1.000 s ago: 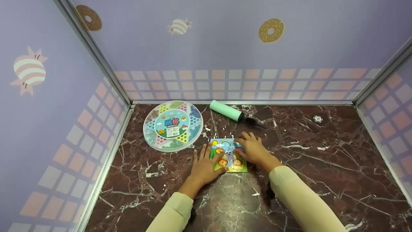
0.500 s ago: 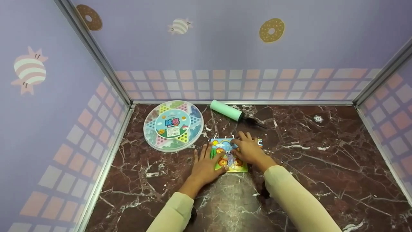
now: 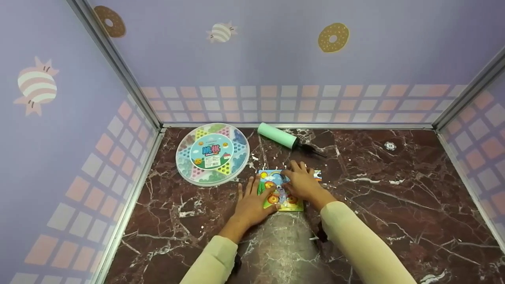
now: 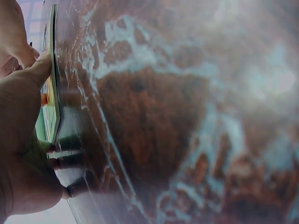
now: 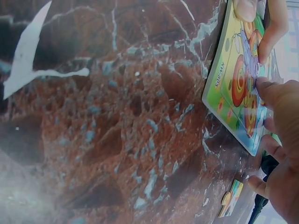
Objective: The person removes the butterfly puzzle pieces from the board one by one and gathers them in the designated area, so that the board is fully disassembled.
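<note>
A small cartoon picture puzzle [image 3: 281,199] lies flat on the marble-patterned surface, with a sun, a rainbow and a purple figure on it. My left hand [image 3: 251,203] rests along its left side, fingers spread, with thumb and forefinger on the picture. My right hand [image 3: 305,183] is over its upper right part. In the right wrist view, the fingertips of this hand [image 5: 285,121] touch the face of the puzzle [image 5: 243,88]; whether a piece is under them is hidden. Just right of the board lies a loose puzzle piece [image 3: 318,175], partly behind the right hand.
A round Chinese checkers box [image 3: 212,154] lies at the back left. Beside it is a mint-green hand pump [image 3: 278,135] with a black nozzle. A small round chip [image 3: 390,146] lies at the back right. Patterned wall panels [image 3: 252,63] enclose the surface.
My right hand has moved a little left over the puzzle, bringing the loose piece on its right into view. The left hand has stayed in place.
</note>
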